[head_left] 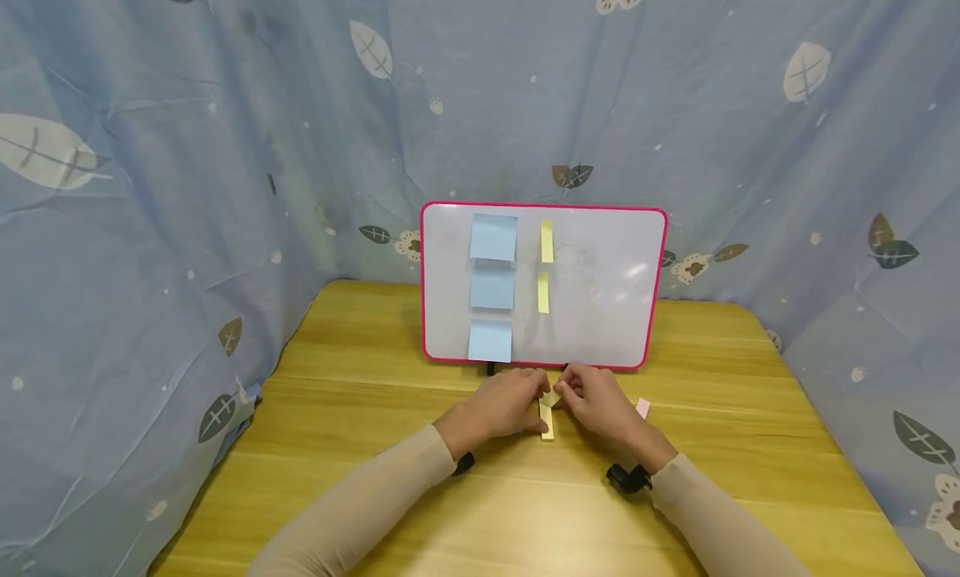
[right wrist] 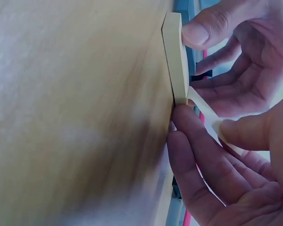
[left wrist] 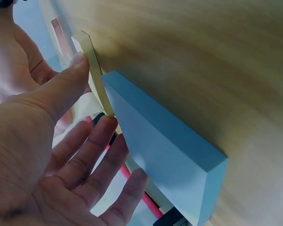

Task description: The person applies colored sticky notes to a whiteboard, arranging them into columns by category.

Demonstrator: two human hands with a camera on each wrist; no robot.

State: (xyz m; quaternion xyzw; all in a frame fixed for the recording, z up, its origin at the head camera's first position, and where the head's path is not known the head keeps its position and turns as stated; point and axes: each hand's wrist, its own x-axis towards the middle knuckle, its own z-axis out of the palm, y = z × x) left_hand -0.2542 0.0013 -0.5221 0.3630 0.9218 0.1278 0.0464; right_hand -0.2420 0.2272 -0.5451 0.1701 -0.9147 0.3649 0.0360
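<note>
On the wooden table lies a narrow yellow sticky-note pad [head_left: 547,433]. My left hand [head_left: 506,403] holds it, with the thumb pressing one end and a fingertip at the other. My right hand [head_left: 600,403] pinches the top yellow sticky note [right wrist: 205,109] between thumb and fingers; its free end is lifted, while the other end still meets the pad. Beside the left fingers, a thick blue sticky-note pad [left wrist: 155,136] shows in the left wrist view; the left hand hides it from the head view.
Behind the hands stands a pink-framed whiteboard [head_left: 600,310] on black feet. Three blue notes [head_left: 493,238] form a column on it, with two yellow strips [head_left: 547,241] to their right. A pink pad [head_left: 642,408] lies beyond the right wrist. Curtains [head_left: 300,143] surround the table.
</note>
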